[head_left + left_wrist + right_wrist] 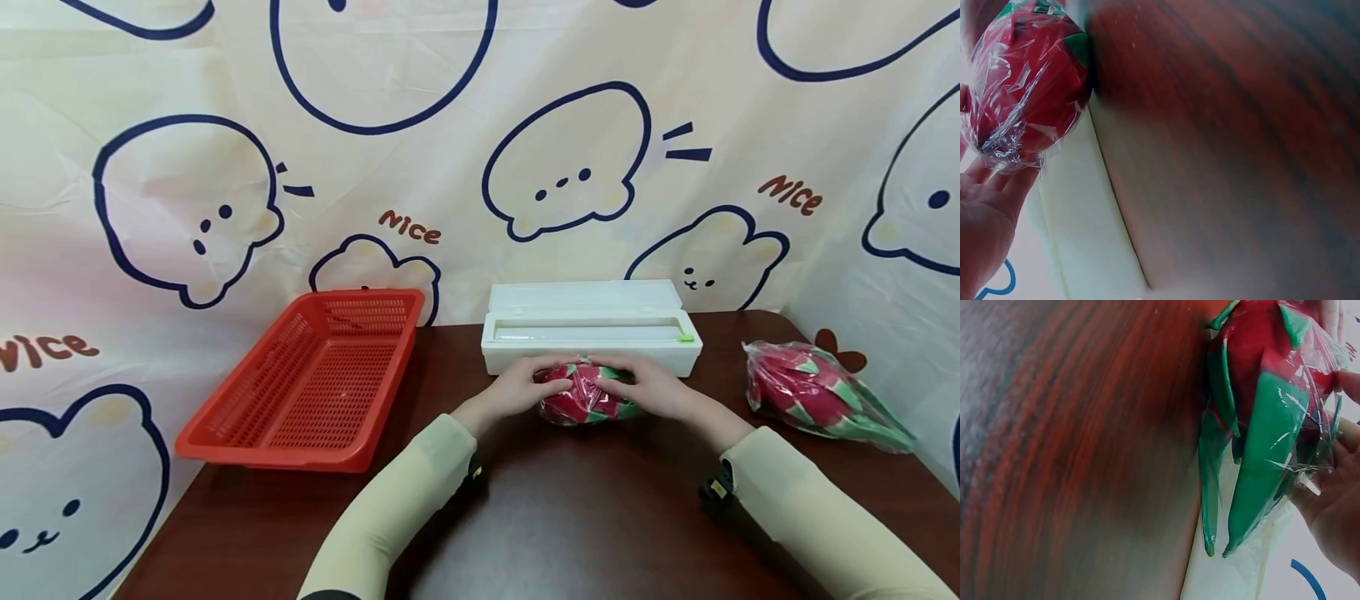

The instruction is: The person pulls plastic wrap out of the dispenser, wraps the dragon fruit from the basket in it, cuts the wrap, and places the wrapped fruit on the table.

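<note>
A red dragon fruit [579,407] with green scales lies on the brown table, clear cling film stretched over it. My left hand [517,386] holds its left end, thumb on the near side and fingers over the far side. On the other end my right hand [654,387] grips in the same way. The left wrist view shows film [1004,140] bunched at the fingertips of that hand. In the right wrist view, long green scales [1266,444] stick out under the film beside the right palm.
A white cling film box [592,354] with its lid raised stands just behind the fruit. An empty red basket [367,454] is at the left. Another film-wrapped dragon fruit [813,387] lies at the right, near the patterned cloth wall [570,275].
</note>
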Motion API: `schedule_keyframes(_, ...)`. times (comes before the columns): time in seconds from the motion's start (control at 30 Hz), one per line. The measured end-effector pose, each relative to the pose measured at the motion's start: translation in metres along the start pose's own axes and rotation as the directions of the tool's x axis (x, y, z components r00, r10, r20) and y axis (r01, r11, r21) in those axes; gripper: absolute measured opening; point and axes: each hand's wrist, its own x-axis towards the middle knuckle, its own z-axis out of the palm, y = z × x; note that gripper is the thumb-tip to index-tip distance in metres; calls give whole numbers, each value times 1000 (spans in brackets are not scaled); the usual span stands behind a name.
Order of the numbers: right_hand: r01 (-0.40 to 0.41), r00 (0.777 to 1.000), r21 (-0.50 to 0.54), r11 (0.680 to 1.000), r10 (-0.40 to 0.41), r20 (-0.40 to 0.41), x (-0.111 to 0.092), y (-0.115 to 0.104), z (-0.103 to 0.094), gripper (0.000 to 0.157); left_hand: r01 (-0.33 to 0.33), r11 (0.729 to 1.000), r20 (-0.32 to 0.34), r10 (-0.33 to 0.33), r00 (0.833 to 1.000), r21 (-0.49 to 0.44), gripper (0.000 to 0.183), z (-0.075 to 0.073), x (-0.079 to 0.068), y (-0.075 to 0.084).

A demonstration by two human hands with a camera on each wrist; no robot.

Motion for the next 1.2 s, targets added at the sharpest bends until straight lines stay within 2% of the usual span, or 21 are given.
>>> schedule_keyframes(0.17,33,999,0,999,-33,-26,-5,4,-2,58,4,1000,-2,-4,1000,3,42,4,-1,-1)
schedule_keyframes(0.27,16,998,2,1000,-16,-55,-14,7,-10,59,6,1000,3,-6,1000,7,42,5,-1,-1)
schedule_keyframes(0.37,-11,994,6,1000,12,-107,-25,11,-24,52,-5,1000,0,5,1000,16,42,4,-2,0)
schedule_keyframes(0.47,-28,992,19,999,30,-123,-37,15,-35,45,-16,999,1,16,1000,29,41,1,-1,1)
schedule_keyframes(0.67,-21,997,-41,999,18,-74,-54,28,-36,45,21,1000,-8,-21,1000,-14,35,-3,1,0)
schedule_keyframes(0.87,-36,999,-94,995,32,-43,-54,37,-30,49,70,995,-15,-71,997,-72,34,-3,0,-1)
schedule_keyframes(1.0,-51,998,-135,990,47,-32,-53,41,-30,41,88,994,-9,-89,996,-71,34,-3,1,1)
schedule_keyframes(1.2,-14,999,-156,988,19,30,-52,44,-30,32,109,991,-6,-109,994,-79,35,-3,5,5)
